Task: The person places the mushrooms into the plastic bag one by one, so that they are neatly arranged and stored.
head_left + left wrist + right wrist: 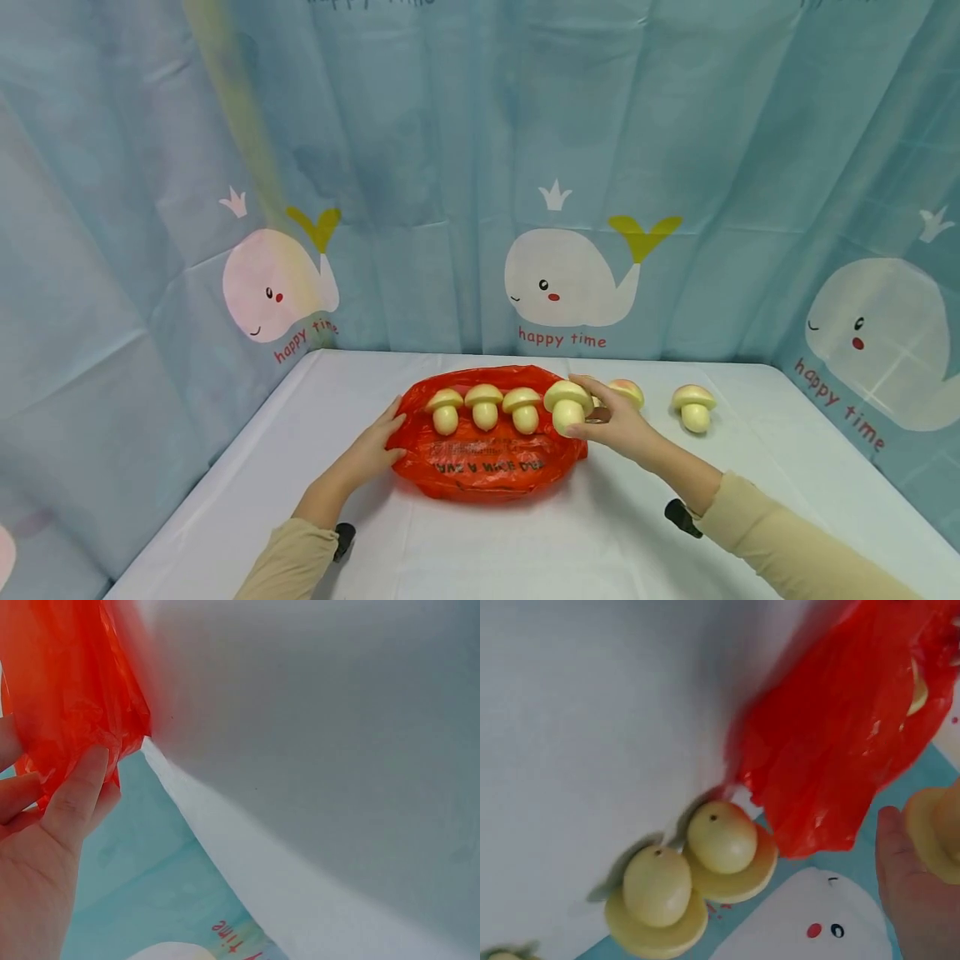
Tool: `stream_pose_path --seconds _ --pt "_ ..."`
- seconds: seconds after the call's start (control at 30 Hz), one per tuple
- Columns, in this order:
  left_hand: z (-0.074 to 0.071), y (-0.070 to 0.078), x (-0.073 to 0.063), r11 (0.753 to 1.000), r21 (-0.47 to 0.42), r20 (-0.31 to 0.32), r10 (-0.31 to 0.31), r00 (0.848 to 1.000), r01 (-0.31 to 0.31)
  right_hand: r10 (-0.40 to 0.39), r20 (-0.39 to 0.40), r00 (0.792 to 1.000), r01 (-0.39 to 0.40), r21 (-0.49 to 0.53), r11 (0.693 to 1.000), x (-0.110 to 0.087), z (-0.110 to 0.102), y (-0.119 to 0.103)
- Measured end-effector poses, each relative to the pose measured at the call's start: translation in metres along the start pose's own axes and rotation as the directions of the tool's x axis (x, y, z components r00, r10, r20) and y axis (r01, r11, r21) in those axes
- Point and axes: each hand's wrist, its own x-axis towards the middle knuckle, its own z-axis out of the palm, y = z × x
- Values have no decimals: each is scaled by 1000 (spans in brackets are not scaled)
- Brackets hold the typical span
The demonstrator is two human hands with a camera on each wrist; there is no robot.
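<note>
A red plastic bag (487, 483) with dark lettering lies spread on the table, three pale yellow toy mushrooms (485, 406) in a row on it. My left hand (372, 448) grips the bag's left edge; in the left wrist view the thumb and fingers (79, 795) pinch the crumpled plastic (67, 682). With my right hand (626, 427) I hold another mushroom (567, 407) by its side, cap up, over the bag's right edge. The right wrist view cuts off the held mushroom (937, 829) at its edge.
More toy mushrooms lie right of the bag: one (694, 408) in plain sight, another (628, 392) partly behind my right hand. Two of them (656, 889) lie side by side in the right wrist view. A blue curtain (450, 283) with whale prints hangs behind the white table (510, 550).
</note>
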Motion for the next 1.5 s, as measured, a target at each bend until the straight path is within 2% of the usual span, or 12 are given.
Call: stream_pose_path --seconds 0.2,0.37,0.53,0.67,0.83,0.97,1.23,1.5 --pt "0 0 0 1000 3 5 -8 1000 8 96 -25 995 -95 35 995 7 18 -7" --pt "1 -1 1 1000 8 12 -28 1000 28 134 -57 989 -133 29 991 13 34 -9" --pt "2 0 2 1000 -1 20 -29 999 29 142 -73 987 -138 56 989 18 52 -8" --pt "1 0 3 1000 2 25 -3 1000 3 136 -90 987 -131 56 990 23 67 -6" --pt "-1 -1 4 1000 12 40 -5 999 4 103 -67 992 -98 62 993 30 84 -5" --pt "-1 -2 4 1000 13 55 -18 998 17 123 -54 991 -118 80 990 35 101 -7" --pt "-2 -2 1 1000 9 58 -30 998 30 141 -65 988 -139 25 990 41 144 -9" --pt "-2 0 2 1000 6 53 -17 998 16 108 -68 992 -104 61 993 47 162 -10"
